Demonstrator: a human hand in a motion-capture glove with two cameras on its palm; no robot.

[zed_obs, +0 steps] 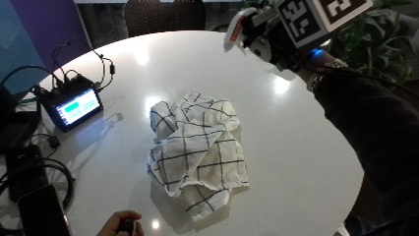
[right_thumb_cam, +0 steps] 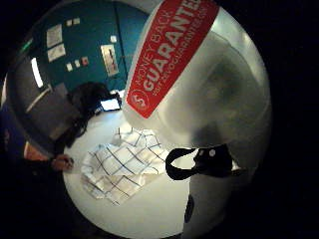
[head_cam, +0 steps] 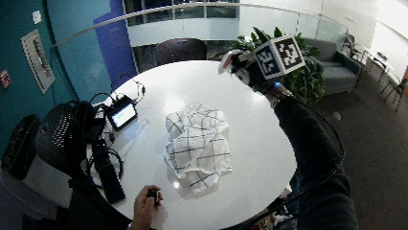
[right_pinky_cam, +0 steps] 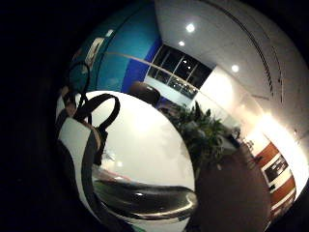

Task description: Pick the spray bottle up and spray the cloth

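In the upper right of the outside view, the gloved right hand had its grip curled around the spray bottle, raised well above the tabletop, probably so the nozzle could aim down. The checked cloth lay crumpled mid-frame, loosely heaped, offering a broad target still unsprayed.

An open office lounge: a round white table, a teal wall with pinned notices, recessed ceiling lights, a potted plant and grey sofa nearby.
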